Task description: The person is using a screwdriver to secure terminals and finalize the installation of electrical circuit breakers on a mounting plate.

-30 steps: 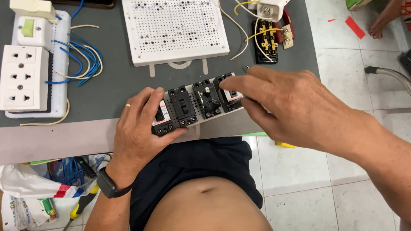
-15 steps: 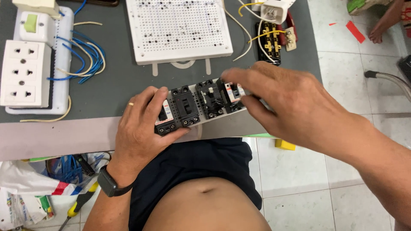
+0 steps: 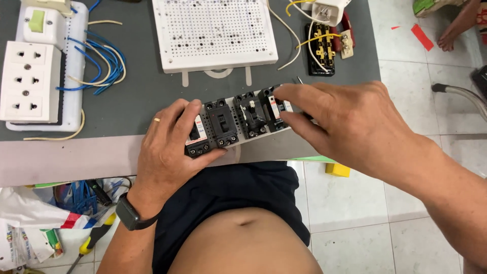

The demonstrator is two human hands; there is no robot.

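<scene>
A strip of several black circuit breakers (image 3: pixel 236 122) on a white rail lies tilted near the front edge of the grey table (image 3: pixel 142 96). My left hand (image 3: pixel 170 149), with a ring and a black wrist watch, grips the strip's left end, thumb under and fingers over the leftmost breaker. My right hand (image 3: pixel 350 124) covers the right end, its fingertips pinching the rightmost breaker (image 3: pixel 274 109). The rail's right end is hidden under that hand.
A white perforated board (image 3: pixel 213 33) lies behind the strip. At the left stands a white socket panel (image 3: pixel 30 81) with blue wires (image 3: pixel 104 66). A black terminal block with yellow wires (image 3: pixel 322 45) sits at the back right. Bags and a screwdriver (image 3: pixel 91 241) lie on the floor.
The view shifted slightly. My right fingers have slid a little along the strip's right end; my left hand keeps its grip on the left end.
</scene>
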